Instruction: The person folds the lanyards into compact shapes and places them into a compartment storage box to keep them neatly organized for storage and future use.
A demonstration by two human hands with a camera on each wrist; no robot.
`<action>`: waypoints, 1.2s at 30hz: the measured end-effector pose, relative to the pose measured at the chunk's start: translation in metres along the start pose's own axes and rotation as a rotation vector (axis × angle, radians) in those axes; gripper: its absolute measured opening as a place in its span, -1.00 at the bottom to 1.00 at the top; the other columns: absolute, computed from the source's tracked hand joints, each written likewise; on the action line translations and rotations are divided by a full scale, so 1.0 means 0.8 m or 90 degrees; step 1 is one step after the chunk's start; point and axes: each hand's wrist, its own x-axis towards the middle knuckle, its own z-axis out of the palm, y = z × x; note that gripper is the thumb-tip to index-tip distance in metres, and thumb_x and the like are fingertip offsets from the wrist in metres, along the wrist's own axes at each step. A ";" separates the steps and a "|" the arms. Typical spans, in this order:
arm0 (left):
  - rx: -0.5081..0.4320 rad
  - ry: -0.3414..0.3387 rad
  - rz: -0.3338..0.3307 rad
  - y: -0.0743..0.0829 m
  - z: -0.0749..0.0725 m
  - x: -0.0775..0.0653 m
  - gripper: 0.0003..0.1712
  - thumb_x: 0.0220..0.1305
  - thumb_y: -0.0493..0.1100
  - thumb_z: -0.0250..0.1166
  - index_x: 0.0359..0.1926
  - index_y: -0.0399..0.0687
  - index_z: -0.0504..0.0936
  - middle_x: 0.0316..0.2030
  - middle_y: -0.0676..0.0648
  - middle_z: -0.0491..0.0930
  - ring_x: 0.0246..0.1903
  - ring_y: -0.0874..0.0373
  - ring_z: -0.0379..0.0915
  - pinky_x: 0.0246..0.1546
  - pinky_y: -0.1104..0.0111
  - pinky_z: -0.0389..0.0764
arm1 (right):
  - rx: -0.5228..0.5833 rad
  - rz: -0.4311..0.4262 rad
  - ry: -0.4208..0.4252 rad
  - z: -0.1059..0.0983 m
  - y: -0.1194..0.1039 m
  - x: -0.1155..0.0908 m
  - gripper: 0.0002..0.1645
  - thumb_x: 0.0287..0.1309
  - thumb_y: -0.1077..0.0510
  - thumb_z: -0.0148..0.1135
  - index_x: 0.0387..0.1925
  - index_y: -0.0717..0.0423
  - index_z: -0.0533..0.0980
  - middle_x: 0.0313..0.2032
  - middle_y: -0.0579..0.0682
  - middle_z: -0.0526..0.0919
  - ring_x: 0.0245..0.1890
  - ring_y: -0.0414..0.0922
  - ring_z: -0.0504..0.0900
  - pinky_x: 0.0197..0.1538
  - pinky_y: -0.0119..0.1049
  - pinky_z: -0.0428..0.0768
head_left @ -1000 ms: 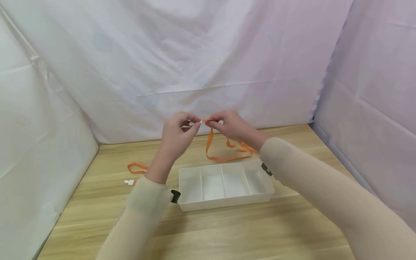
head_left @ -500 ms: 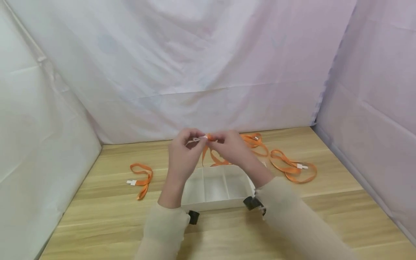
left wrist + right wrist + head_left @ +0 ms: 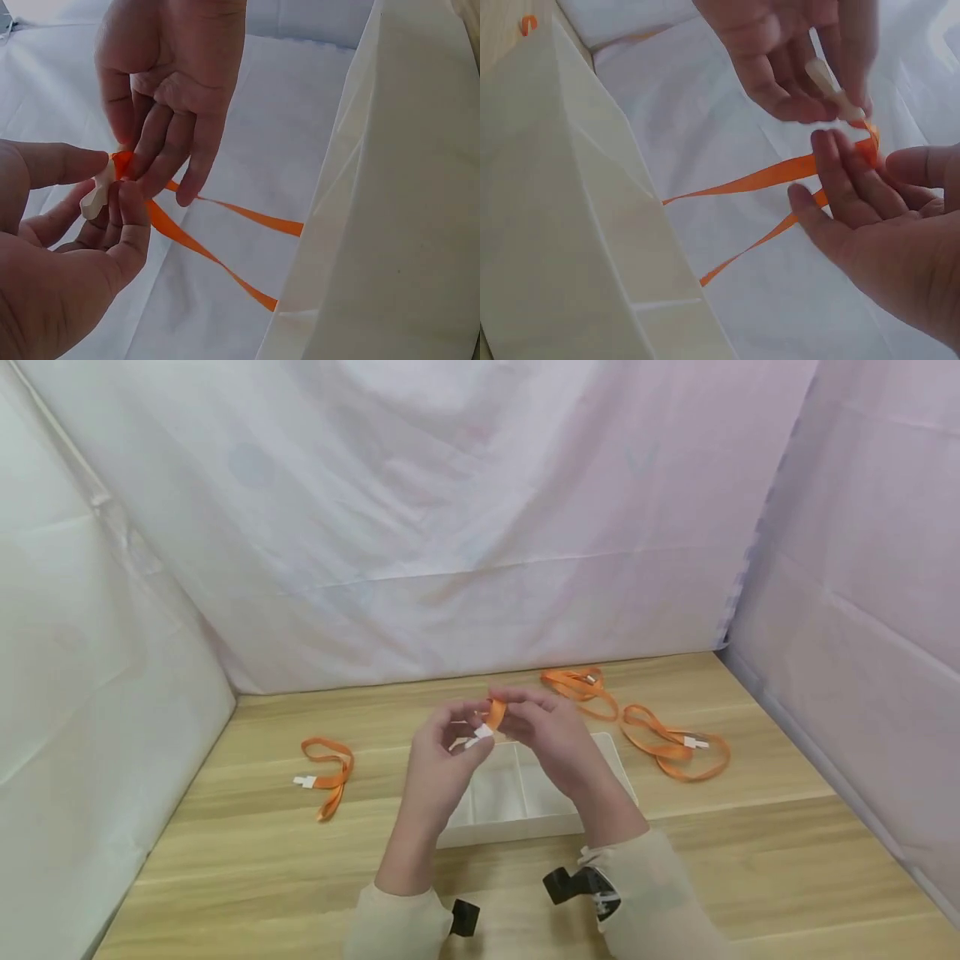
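Observation:
In the head view my left hand (image 3: 446,764) pinches the white plastic clip (image 3: 482,733) of an orange lanyard (image 3: 497,713). The right hand (image 3: 562,747) is right beside it, holding the strap close to the clip between thumb and fingers. Both hands are raised over a white divided tray (image 3: 498,833), covering part of it. From the right fingers, two lengths of the orange strap (image 3: 180,236) run down behind the tray's wall in the left wrist view. The clip (image 3: 832,90) points away from the right palm in the right wrist view.
One orange lanyard (image 3: 327,782) with a white clip lies left of the tray on the wooden table (image 3: 225,877). Two more lie at the right: one lanyard (image 3: 564,677) at the back, another lanyard (image 3: 667,752) nearer. White cloth (image 3: 420,527) hangs behind and at the sides.
Both hands have come down and nearer to the body, carrying the lanyard's clip end over the tray. The lanyards on the right have come into sight from behind the right arm.

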 end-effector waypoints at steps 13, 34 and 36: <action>0.163 -0.021 0.056 0.002 0.011 -0.006 -0.45 0.31 -0.46 0.31 0.33 -0.24 0.61 -0.01 -0.17 0.60 -0.02 -0.04 0.59 0.09 0.06 0.72 | -0.075 -0.006 -0.025 0.010 0.000 -0.010 -0.51 0.59 0.20 0.00 0.42 0.24 0.47 0.34 0.19 0.62 0.43 0.11 0.59 0.61 0.09 0.37; 0.151 -0.043 0.059 0.005 0.014 -0.016 -0.43 0.36 -0.36 0.39 0.37 -0.12 0.58 0.05 -0.14 0.64 -0.09 0.02 0.61 0.01 0.25 0.78 | -0.154 -0.022 0.039 0.011 0.004 -0.014 -0.57 0.57 0.15 0.11 0.36 0.07 0.57 0.22 0.14 0.74 0.31 0.09 0.67 0.49 0.22 0.49; 0.077 -0.028 0.039 0.004 0.016 -0.016 -0.49 0.38 -0.34 0.40 0.32 -0.07 0.59 0.02 -0.14 0.69 -0.11 0.00 0.65 -0.06 0.35 0.77 | -0.141 -0.028 0.045 0.012 0.003 -0.014 -0.58 0.57 0.18 0.09 0.34 0.06 0.58 0.25 0.12 0.72 0.28 0.07 0.68 0.46 0.16 0.53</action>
